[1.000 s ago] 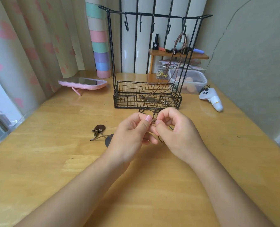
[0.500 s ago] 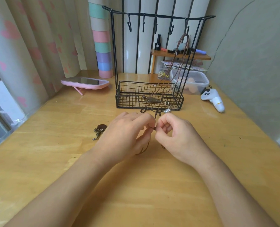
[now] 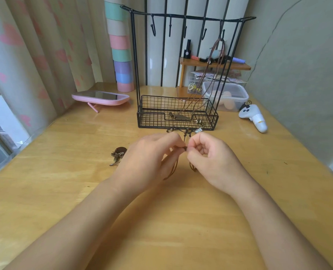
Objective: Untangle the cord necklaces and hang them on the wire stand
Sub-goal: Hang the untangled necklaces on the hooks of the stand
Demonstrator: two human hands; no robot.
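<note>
Pinching cord (image 3: pixel 172 170): L hand (image 3: pixel 148 160), R hand (image 3: pixel 210 158); pendant (image 3: pixel 182 117) in basket (image 3: pixel 154 121)

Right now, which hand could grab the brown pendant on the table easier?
Left, probably. The left hand lies right beside the brown pendant; the right hand is farther off. Both pinch the tangled cord, so the left must let go first.
</note>
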